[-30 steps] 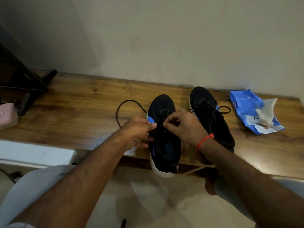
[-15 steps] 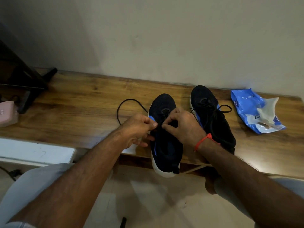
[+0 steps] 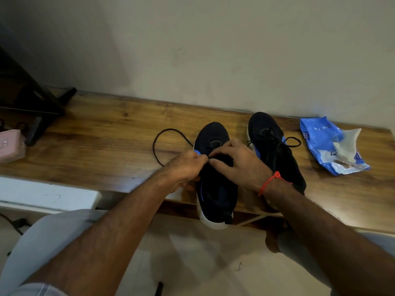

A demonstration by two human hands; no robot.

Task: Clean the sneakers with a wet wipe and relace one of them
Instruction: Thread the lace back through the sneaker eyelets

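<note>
Fingers (image 3: 201,160) of the left hand (image 3: 183,167) are pinched together on the black lace (image 3: 159,133) at the upper edge of the near sneaker (image 3: 215,184), and fingers (image 3: 215,153) of the right hand (image 3: 241,165) are curled over the tongue area, tips pressed against the same spot; whether the lace is also gripped by them cannot be told. Both hands are met over the eyelet rows of this sneaker, which is laid on the wooden table (image 3: 106,146) with its toe toward 12 o'clock and its white-soled heel hung over the near table edge. From the left hand, the loose lace is looped out toward 10 o'clock across the bare wood. A red thread band (image 3: 270,182) is worn on the right wrist. The second sneaker (image 3: 275,150), laced and tied, is set just beside the first at 2 o'clock, its toe close to the wall (image 3: 213,50). Farther toward 3 o'clock, a blue wipe pack (image 3: 318,137) is lain on the table with a pale wipe (image 3: 348,144) rested on it. A pink object (image 3: 10,146) is placed at the table's 9 o'clock end.
</note>
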